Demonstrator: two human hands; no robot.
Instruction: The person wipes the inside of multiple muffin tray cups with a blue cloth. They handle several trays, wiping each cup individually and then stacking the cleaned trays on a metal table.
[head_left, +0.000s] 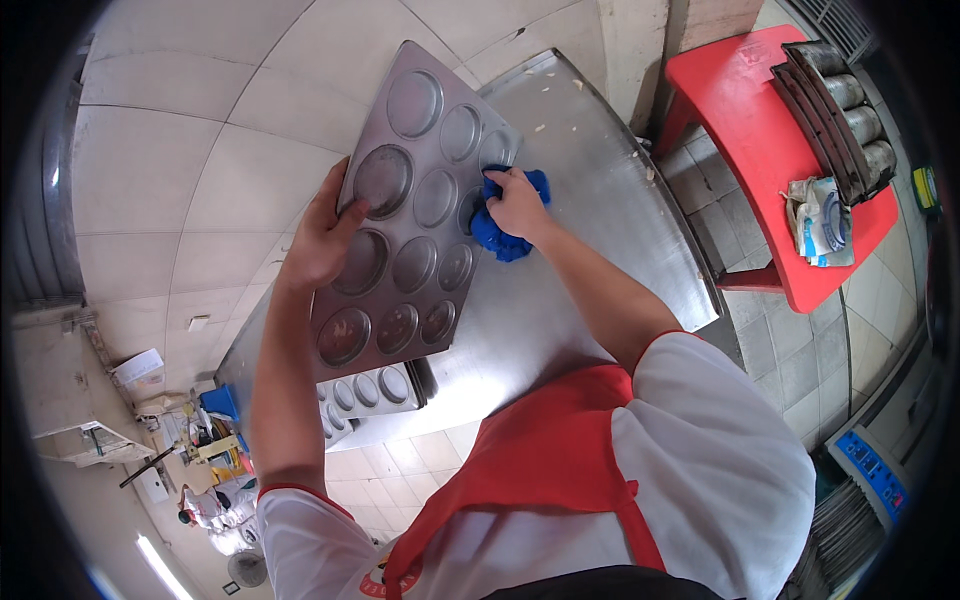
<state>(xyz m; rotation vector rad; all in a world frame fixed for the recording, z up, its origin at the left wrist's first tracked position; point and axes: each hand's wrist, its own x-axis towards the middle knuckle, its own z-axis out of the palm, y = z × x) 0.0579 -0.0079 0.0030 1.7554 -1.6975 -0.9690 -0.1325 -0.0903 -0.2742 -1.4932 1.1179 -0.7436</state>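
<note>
A grey metal muffin pan (pixel 411 228) with several round cups is tilted up above a stainless steel table (pixel 600 200). My left hand (pixel 322 235) grips the pan's left edge, the thumb on its face and the other fingers behind it. Bunched in my right hand (pixel 517 205) is a blue cloth (pixel 505 240), which lies against the pan's right edge and covers part of a cup there. Some cups show brownish marks. Beneath the raised pan, a second muffin pan (pixel 372 393) of lighter silver shows near the table's close edge, mostly hidden.
At right stands a red plastic table (pixel 735 115) bearing dark metal tins (pixel 850 110) and a crumpled printed bag (pixel 822 220). A tiled wall (pixel 165 170) borders the steel table. Pale crumbs lie along the table's far edge. Another person in white (pixel 225 508) is at lower left.
</note>
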